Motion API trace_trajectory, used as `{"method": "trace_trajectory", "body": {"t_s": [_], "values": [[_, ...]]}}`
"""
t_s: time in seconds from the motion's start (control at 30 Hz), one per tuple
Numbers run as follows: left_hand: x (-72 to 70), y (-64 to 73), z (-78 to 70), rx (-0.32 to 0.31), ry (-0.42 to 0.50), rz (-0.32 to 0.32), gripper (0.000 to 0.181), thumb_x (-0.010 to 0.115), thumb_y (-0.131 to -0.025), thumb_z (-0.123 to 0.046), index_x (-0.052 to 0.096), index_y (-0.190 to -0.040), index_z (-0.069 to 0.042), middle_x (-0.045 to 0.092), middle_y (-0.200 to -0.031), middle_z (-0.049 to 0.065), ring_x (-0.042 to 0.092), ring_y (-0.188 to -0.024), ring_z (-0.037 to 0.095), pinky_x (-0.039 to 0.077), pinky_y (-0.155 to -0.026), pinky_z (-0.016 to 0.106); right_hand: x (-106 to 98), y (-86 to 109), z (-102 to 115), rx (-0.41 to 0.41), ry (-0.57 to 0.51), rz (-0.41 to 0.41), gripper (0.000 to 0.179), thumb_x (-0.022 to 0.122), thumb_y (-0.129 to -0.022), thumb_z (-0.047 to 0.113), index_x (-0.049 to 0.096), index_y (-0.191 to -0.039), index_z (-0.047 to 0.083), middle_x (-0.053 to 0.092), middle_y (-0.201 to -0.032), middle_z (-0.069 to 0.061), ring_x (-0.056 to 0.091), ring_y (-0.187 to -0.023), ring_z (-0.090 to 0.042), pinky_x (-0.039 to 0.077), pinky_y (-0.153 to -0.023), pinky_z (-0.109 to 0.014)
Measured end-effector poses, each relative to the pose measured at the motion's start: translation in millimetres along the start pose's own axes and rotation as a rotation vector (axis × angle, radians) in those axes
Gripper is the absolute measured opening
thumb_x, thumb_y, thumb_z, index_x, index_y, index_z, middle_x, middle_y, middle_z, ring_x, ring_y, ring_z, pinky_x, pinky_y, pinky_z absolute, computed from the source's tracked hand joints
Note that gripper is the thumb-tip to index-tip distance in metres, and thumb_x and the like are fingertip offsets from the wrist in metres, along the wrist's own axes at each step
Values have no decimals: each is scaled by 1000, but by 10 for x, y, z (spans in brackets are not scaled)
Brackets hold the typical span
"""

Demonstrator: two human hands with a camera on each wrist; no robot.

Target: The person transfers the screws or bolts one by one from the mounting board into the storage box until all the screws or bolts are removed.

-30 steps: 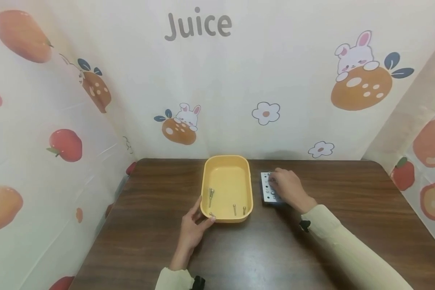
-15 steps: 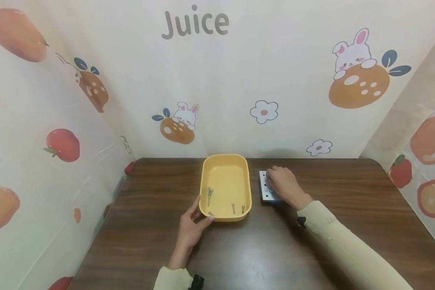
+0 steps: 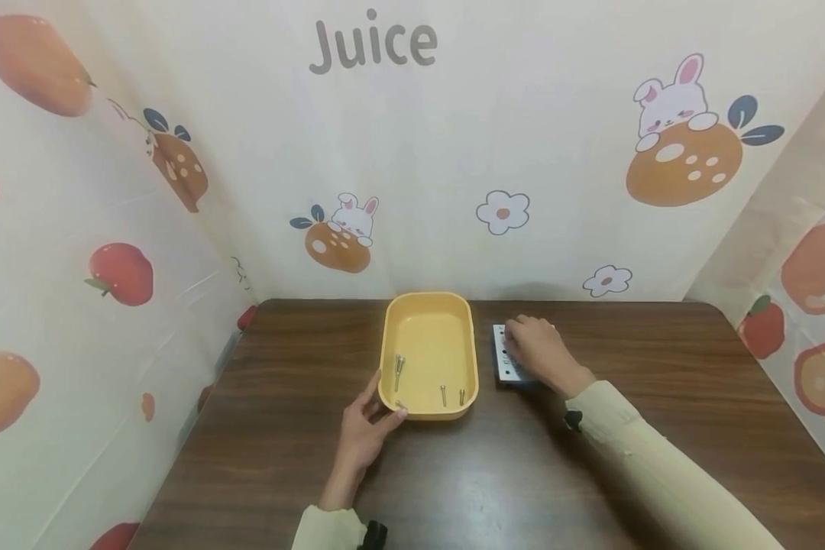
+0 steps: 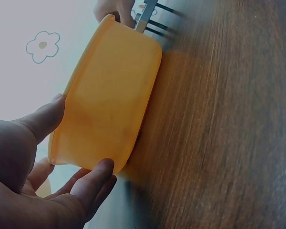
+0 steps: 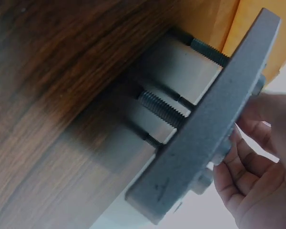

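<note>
A yellow plastic tray point(image 3: 429, 336) stands on the table with several metal screws point(image 3: 399, 370) lying in it. My left hand point(image 3: 366, 428) holds its near left corner, thumb on the rim, other fingers against the outer wall in the left wrist view. To the right of the tray is a metal plate point(image 3: 506, 370) with holes. Threaded screw shanks point(image 5: 162, 109) stick out of its underside, and some screw heads point(image 5: 202, 181) show on top. My right hand point(image 3: 539, 347) is over the plate, fingers curled, pinching what seems a screw at its upper face; the fingers mostly hide it.
The brown wooden table point(image 3: 412, 477) ends at a pale wall sheet point(image 3: 426, 153) printed with fruit, rabbits and flowers. More of this sheet closes off the left and right sides. The plate stands close to the tray's right side.
My right hand has shifted slightly left over the plate, its fingers now covering more of the top. My left hand and the tray stay in place; the head view has moved a little.
</note>
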State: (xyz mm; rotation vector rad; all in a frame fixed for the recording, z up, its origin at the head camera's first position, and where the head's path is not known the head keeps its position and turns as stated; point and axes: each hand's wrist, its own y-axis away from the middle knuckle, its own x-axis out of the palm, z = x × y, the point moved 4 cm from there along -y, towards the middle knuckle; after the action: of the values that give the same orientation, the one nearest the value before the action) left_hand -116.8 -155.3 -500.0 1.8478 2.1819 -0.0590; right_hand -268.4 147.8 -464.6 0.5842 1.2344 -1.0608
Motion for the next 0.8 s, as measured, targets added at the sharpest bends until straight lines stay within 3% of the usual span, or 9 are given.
{"method": "trace_trajectory", "body": {"t_s": [0.27,0.6,0.8], "values": [[3,10,1,12,9,-1,89,88,-86,-14,44,-163,-19,39,-165,26,56,-137,44,53,-110,56,-3,7,-6,1,-22,18,10,75,-95,2,74,-105,2,71,-96,-13,67,-89,-31,60,-84,-50],[10,18,-12,18,13,7,89,88,-87,-14,43,-163,-18,38,-165,26,57,-137,44,53,-109,56,-25,44,-18,-21,-3,-24,10,74,-93,1,75,-103,1,68,-92,-11,65,-84,-28,61,-82,-50],[6,12,-11,8,-1,-5,88,88,-86,-13,44,-163,-18,40,-165,25,57,-136,43,53,-110,55,-21,28,-12,2,-22,4,10,75,-94,0,75,-104,2,70,-94,-11,67,-87,-29,60,-83,-50]]}}
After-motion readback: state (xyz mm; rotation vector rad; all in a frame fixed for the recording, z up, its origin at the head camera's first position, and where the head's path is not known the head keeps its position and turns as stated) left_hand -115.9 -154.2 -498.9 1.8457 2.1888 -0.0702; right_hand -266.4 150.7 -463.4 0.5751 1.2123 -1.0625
